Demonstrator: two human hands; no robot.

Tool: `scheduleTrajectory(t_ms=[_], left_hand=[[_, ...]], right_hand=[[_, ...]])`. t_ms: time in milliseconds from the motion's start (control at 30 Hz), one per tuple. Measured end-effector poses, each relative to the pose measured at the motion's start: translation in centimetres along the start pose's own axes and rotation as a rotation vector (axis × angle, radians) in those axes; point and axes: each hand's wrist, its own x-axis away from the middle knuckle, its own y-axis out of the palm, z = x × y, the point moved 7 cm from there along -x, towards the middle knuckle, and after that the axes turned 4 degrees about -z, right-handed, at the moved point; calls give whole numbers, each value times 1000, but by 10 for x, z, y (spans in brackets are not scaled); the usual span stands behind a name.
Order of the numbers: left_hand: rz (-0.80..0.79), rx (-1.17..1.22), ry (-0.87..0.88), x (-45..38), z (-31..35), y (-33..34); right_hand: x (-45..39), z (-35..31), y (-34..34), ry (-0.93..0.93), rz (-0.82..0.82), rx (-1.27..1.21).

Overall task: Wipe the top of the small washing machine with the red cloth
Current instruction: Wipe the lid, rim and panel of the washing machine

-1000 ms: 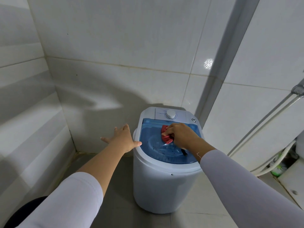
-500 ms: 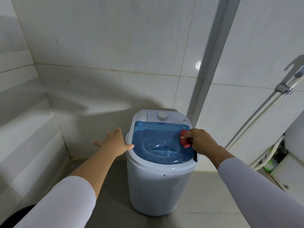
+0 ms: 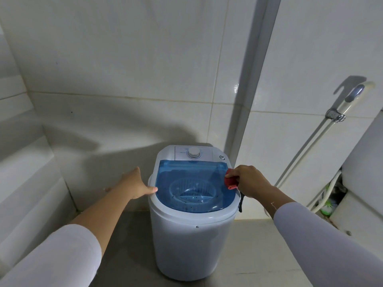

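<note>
A small white washing machine (image 3: 192, 241) stands on the floor against the tiled wall, with a see-through blue lid (image 3: 186, 175) and a white dial (image 3: 194, 152) on its back panel. My right hand (image 3: 249, 181) grips a bunched red cloth (image 3: 230, 181) at the right edge of the lid. My left hand (image 3: 135, 184) lies flat with straight fingers against the left rim of the machine, thumb touching the lid's edge. Most of the cloth is hidden inside my right fist.
Tiled walls close in on the left and behind. A spray hose (image 3: 306, 162) hangs on the right wall from a metal bracket (image 3: 334, 116). A white fixture (image 3: 364, 183) stands at the far right, with green items (image 3: 328, 206) tucked beside it. A dark cord (image 3: 241, 201) hangs off the machine's right side.
My right hand has carried the red cloth from the middle of the lid to its right edge. The left hand stays at the left rim. The view has tilted upward.
</note>
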Motion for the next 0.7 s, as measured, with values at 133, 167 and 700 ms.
scheduleTrajectory(t_ms=[133,167,700], left_hand=[[66,95,46,-7,12,-28],[73,98,49,-12,15,-33],[41,62,150,-107,34,-18]], right_hand=[[-7,-30,-12,-103,24,38],[-9,-42,-14,-142,21,45],[-27,-210,56,-625,-84,270]])
